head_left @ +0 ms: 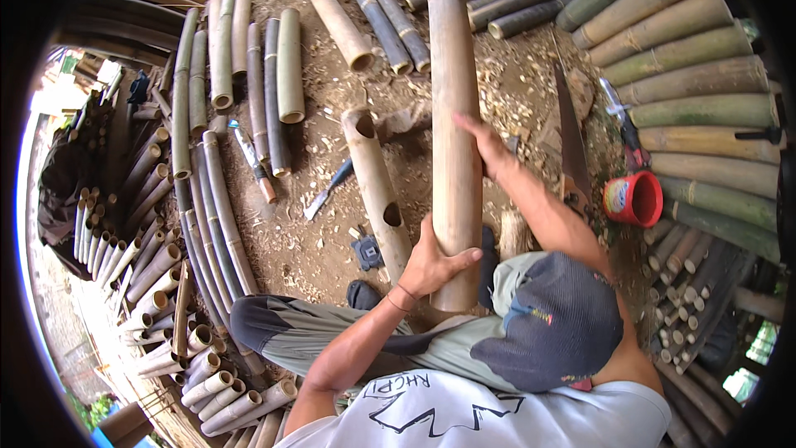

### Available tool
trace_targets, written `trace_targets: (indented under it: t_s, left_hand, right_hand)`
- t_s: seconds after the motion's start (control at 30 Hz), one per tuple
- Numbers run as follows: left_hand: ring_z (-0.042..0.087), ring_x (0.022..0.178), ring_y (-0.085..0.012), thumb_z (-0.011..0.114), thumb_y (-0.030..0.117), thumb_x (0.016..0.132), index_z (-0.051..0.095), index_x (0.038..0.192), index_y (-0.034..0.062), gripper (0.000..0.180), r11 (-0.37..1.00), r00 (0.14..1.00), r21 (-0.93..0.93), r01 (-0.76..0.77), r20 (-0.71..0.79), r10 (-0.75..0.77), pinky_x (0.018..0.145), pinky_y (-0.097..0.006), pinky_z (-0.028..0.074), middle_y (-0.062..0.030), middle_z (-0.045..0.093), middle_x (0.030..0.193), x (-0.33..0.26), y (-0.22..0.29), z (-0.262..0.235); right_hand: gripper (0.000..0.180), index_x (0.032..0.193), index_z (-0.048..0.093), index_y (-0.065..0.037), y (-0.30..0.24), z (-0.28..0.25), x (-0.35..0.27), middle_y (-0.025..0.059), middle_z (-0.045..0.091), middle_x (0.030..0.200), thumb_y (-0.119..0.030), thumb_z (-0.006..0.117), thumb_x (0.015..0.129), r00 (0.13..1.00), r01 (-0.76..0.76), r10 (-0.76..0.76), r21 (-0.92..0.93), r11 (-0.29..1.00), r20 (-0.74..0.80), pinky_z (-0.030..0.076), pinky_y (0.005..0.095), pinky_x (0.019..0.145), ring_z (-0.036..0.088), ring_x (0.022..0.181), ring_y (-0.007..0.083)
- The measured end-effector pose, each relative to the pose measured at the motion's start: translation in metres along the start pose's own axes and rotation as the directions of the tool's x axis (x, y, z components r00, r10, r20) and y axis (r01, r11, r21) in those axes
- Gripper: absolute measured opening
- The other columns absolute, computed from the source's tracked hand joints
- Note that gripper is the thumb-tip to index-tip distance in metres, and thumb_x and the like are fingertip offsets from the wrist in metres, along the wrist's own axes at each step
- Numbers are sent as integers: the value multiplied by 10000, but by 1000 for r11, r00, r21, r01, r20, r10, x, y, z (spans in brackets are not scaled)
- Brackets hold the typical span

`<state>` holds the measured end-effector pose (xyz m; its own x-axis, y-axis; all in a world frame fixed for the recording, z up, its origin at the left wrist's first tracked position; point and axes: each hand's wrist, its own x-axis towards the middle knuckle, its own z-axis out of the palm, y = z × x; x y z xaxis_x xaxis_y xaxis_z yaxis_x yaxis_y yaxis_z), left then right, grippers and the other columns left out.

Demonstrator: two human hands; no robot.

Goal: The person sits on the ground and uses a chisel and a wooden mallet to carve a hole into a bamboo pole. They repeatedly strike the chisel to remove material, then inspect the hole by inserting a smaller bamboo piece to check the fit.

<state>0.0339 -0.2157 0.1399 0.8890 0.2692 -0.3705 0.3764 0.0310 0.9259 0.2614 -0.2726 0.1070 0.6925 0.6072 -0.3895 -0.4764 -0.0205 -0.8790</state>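
Note:
A thick, pale bamboo tube [454,149] stands lengthwise in front of me, between my two hands. My left hand [435,264] wraps around its lower part, with the thumb across the near face. Higher up, my right hand [491,148] grips the right side, its fingers partly hidden behind the tube. Just left of it leans a second bamboo tube [377,187] with two round holes cut in its wall. On the ground beyond that lies a knife with a dark handle [330,187]. A black tape measure [366,252] rests near my left foot.
Bamboo lengths [221,50] lie in rows at the left and far side. Thick bamboo pieces [705,75] line the right. A handsaw [572,137] and a red bucket [645,199] are right of me. Another tool [251,162] lies at the left. Wood chips cover the dirt.

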Motion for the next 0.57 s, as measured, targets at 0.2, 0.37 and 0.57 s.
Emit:
trace_targets:
  t_s: [0.2, 0.37, 0.57]
  left_hand:
    - [587, 1121, -208, 882, 344, 712, 400, 1381, -38, 908, 909, 994, -407, 93, 95, -59, 966, -360, 487, -147, 597, 1236, 47, -52, -28]
    - [585, 1112, -203, 876, 243, 716, 419, 1387, -3, 848, 823, 991, -559, 100, 128, -34, 992, -358, 468, -106, 601, 1220, 44, -82, -20]
    - [555, 1217, -236, 870, 285, 749, 373, 1447, 6, 902, 911, 949, -305, 276, 235, -209, 1058, -370, 440, -137, 578, 1303, 42, -93, -44]
  right_hand:
    - [855, 1342, 501, -6, 50, 14, -6, 134, 605, 1199, -551, 767, 739, 954, -22, -15, 121, 992, 300, 494, 352, 923, 585, 1081, 224]
    - [847, 1327, 483, 4, 51, 36, -16, 121, 599, 1168, -463, 838, 715, 959, 118, -106, -28, 993, 264, 470, 370, 965, 566, 1102, 227]
    - [833, 1353, 442, 0, 76, 40, -21, 134, 577, 1193, -363, 827, 710, 967, 83, -53, -108, 991, 251, 447, 371, 1004, 546, 1115, 226]
